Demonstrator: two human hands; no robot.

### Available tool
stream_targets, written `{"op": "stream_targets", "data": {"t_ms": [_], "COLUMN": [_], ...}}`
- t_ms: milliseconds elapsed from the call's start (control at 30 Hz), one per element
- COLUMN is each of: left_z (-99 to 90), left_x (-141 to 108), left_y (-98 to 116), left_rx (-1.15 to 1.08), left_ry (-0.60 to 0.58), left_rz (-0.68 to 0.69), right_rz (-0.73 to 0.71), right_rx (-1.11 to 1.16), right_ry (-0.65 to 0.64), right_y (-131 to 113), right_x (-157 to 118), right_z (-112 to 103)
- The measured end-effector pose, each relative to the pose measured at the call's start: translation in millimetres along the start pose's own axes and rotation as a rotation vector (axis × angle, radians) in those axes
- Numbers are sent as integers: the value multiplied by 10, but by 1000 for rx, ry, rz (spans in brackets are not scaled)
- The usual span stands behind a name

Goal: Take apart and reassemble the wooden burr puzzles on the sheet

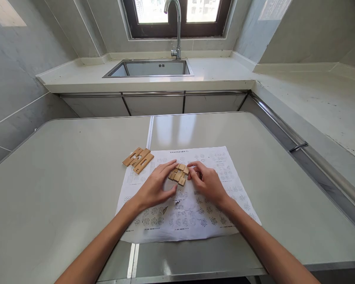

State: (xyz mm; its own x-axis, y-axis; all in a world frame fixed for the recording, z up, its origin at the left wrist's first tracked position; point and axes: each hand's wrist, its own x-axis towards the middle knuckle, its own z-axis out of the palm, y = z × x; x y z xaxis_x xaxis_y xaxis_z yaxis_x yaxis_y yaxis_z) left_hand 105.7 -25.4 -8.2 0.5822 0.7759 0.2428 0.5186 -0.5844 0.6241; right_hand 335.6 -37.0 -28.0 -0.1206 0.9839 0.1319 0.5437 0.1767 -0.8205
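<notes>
Small wooden pieces [178, 174] lie fitted together on a printed paper sheet [192, 232], between my two hands. My left hand [157, 185] rests at their left side, its thumb and fingers spread apart around them, the fingertips near the top edge. On the right, my right hand [205, 179] has its fingers curled, with thumb and index at the right edge of the pieces; what lies between its fingertips is too small to make out. Flat slotted wooden pieces with numbers [143, 163] lie side by side at the sheet's upper left corner.
The sheet lies on a pale table [62, 189] with a metal front edge. Beyond it stand a white counter [219, 71], a sink [156, 68] and a tall faucet [178, 31] below a window. Another counter [322, 106] runs along the right.
</notes>
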Motion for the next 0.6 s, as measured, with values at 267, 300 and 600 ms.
{"op": "stream_targets", "data": {"t_ms": [267,300,600], "left_z": [70,77,67], "left_x": [13,16,12], "left_y": [8,7,21], "left_rx": [90,105,265], "left_ry": [134,152,82], "left_rz": [-67,-72,-26], "right_rz": [-121,-132,-176], "right_rx": [90,99,90], "right_ry": [-192,-203,-101], "right_y": [-75,-76,-29], "right_x": [-48,-52,-62], "right_z": [14,18,65]}}
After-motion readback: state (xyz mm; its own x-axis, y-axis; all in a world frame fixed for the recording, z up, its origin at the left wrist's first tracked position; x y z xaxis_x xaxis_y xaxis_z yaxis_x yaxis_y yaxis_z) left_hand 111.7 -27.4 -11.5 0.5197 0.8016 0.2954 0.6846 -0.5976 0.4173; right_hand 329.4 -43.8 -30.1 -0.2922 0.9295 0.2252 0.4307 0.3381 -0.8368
